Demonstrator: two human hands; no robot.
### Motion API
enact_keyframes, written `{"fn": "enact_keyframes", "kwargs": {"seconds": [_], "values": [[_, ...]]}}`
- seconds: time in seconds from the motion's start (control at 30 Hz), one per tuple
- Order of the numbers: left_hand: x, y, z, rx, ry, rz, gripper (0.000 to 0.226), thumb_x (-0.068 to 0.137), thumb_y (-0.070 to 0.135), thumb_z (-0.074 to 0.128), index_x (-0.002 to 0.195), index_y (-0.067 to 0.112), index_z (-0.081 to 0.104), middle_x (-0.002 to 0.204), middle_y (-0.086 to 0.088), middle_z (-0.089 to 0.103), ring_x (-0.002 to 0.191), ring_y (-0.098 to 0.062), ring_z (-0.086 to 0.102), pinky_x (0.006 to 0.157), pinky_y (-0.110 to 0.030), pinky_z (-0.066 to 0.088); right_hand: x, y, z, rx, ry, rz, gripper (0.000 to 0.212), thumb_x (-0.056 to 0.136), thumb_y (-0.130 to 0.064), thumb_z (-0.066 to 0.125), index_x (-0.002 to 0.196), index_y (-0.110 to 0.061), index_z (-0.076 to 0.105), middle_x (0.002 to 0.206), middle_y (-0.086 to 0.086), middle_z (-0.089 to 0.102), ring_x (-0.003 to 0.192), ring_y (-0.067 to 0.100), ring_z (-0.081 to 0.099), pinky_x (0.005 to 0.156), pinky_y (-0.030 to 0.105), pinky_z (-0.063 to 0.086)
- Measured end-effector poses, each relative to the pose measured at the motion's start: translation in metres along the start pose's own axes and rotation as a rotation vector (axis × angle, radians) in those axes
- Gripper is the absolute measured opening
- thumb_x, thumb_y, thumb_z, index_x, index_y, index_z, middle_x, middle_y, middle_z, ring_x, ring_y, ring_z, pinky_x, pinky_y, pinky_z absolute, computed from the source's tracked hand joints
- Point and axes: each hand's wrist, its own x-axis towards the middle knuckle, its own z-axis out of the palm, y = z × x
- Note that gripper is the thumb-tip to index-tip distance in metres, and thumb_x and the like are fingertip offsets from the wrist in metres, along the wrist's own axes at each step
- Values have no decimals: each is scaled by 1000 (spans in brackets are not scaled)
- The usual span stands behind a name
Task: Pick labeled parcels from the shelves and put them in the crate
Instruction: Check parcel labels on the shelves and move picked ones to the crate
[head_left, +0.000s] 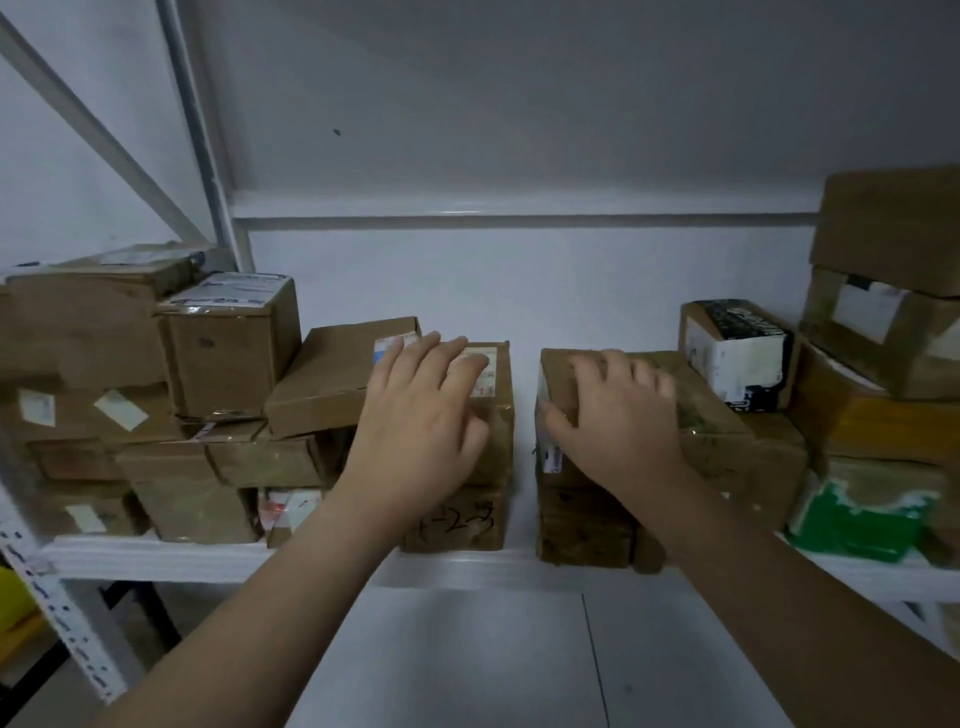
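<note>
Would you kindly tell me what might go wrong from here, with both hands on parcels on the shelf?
1. The left hand rests on a taped parcel stacked on the hand-numbered box. Pulling it may drag that box off the shelf.
2. The tilted flat parcel sits close beside it and might slide if it is nudged.
3. The right hand lies atop the brown parcel without wrapping it, so the parcel could slip.

Count, one shelf level in view.
- Hands: 2, the left hand (421, 415) and the right hand (618, 415).
- Shelf board (156, 558): 1.
- Brown cardboard parcels (228, 364): roughly 18. The stacks overlap, so the exact figure is not resolvable.
  - Of these, hand-numbered parcel (457, 522): 1.
- Black-and-white printed box (737, 353): 1.
- Green-and-white parcel (857, 525): 1.
- Yellow item (13, 603), unidentified: 1.
</note>
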Motion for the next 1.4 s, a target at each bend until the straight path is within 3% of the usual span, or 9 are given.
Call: {"fn": "enact_keyframes", "kwargs": {"seconds": [0.17,0.37,0.47,0.6,0.8,0.87,0.97,1.17,1.4], "values": [[2,22,21,-64,-14,15,35,80,27,46,107,14,64,117,-7,64,116,-30,54,107,-45,32,1,13,14,-178,-207,104,83,81,-80,26,140,-24,36,133,15,47,118,35,49,100,47,27],[0,30,36,-79,-87,-51,33,85,33,46,106,17,66,116,-4,65,116,-27,55,105,-46,35,15,12,25,43,-95,160,68,82,-64,48,131,-18,39,127,9,48,112,30,50,89,40,38],[1,32,40,-96,-83,-89,34,87,36,47,110,19,65,119,-2,63,117,-23,53,105,-43,35,16,20,16,324,108,163,54,81,-53,57,119,-17,46,114,3,47,100,21,48,73,29,37],[10,49,33,-333,-49,-263,43,95,38,48,133,16,50,138,-1,48,130,-17,38,108,-30,26,8,40,5,887,332,232,40,77,-44,62,106,-24,45,110,-8,43,103,15,52,76,32,53],[40,97,18,-1020,7,-584,73,89,48,51,150,29,15,151,4,31,127,-4,35,99,-26,33,1,84,-28,1669,146,382,12,95,-16,52,103,-22,45,100,3,66,77,2,69,59,16,52],[47,108,14,-1216,24,-615,80,82,61,55,145,48,7,149,7,30,127,-6,36,101,-32,35,2,99,-33,1719,98,325,12,96,-15,50,102,-24,46,102,5,67,81,4,69,64,19,53],[55,123,10,-1389,17,-589,79,71,64,66,132,67,17,145,2,42,128,-15,47,100,-45,44,0,115,-38,1774,55,210,24,85,-20,54,106,-25,46,113,9,63,89,8,67,72,26,54],[63,152,12,-1418,106,-501,81,75,43,73,135,64,22,136,5,52,119,-18,56,94,-44,51,-2,136,-45,1852,-1,29,43,67,-15,46,110,-22,46,117,12,56,94,11,63,66,22,52],[63,180,10,-1399,239,-452,70,78,25,66,135,49,33,132,3,55,117,-14,57,89,-43,54,-11,159,-51,1745,-30,-83,42,71,-14,44,112,-25,45,98,-14,67,89,-1,65,69,17,52]]}}
